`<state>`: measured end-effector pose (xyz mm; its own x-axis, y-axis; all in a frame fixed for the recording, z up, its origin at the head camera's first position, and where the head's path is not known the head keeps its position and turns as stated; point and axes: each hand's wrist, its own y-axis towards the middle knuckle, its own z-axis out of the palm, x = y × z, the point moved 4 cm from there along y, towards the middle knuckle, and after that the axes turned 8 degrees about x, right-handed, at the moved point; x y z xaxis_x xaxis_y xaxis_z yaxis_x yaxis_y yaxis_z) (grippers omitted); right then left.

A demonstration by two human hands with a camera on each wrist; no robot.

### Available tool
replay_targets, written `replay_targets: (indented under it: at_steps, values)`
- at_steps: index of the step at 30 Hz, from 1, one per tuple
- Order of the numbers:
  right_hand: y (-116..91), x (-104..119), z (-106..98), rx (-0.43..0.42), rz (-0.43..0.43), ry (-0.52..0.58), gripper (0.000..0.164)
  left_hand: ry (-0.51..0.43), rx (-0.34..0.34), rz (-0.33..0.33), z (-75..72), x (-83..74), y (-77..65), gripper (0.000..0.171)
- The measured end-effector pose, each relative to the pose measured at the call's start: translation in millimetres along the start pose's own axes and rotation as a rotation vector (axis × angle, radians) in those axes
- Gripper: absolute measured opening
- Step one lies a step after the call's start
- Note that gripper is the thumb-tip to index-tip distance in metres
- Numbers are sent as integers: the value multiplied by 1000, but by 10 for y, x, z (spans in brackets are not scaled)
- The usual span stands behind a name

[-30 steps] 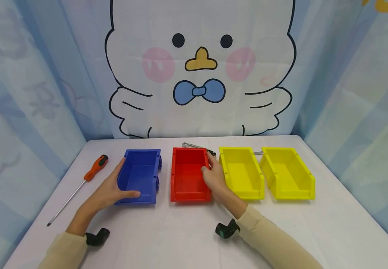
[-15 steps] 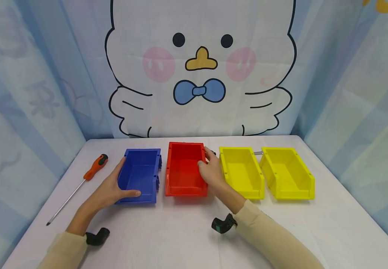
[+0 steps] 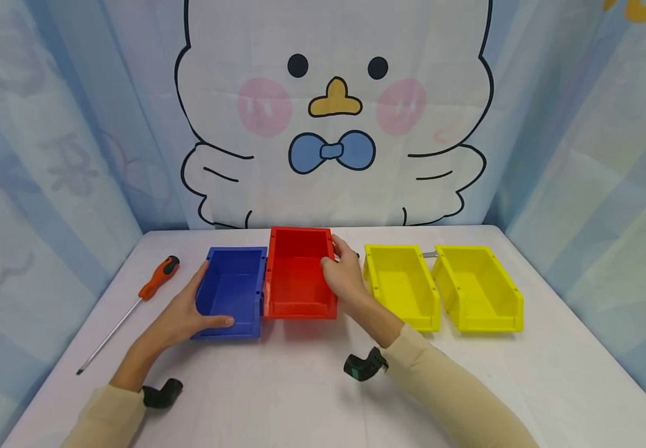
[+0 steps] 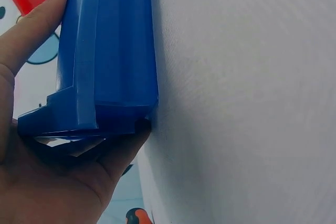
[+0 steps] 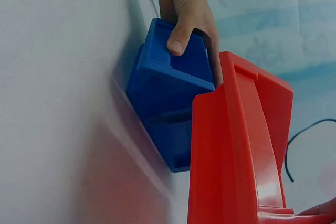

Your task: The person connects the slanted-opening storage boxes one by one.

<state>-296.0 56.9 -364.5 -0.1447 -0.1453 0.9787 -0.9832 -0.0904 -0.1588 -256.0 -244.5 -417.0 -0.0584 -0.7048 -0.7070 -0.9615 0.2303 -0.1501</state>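
In the head view a blue plastic storage bin [image 3: 227,292] sits on the white table, open side up. My left hand [image 3: 179,317] holds it from the left, thumb at the low front end and fingers along the left wall. My right hand [image 3: 347,274] pinches the right wall of a red storage bin [image 3: 300,274], thumb inside. In the right wrist view the red bin [image 5: 220,156] is raised off the table, its shadow below, close beside the blue bin [image 5: 163,98]. From the head view I cannot tell whether the two bins touch.
Two yellow bins [image 3: 403,289] stand side by side on the right, with a bit of metal [image 3: 430,254] showing behind them. A screwdriver [image 3: 157,280] with an orange and black handle lies at the left. A printed curtain [image 3: 328,193] closes off the back.
The right hand has lifted the red bin and carried it left and back, up to the blue bin. It now hides most of the metal tool behind it. The left hand stays put.
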Motion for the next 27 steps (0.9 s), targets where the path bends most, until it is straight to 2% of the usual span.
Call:
replay_targets:
  at_steps: [9, 21, 24, 27]
  values:
    - [13, 39, 68, 26, -22, 11, 68, -9, -2, 16, -3, -1, -14, 135]
    - [34, 11, 100, 11, -33, -11, 67, -3, 4, 5, 8, 0, -9, 136]
    - [39, 24, 111, 12, -54, -43, 66, -4, 7, 1, 10, 3, -6, 136]
    - [49, 25, 115, 16, -73, -122, 68, -5, 7, 2, 10, 5, -8, 136]
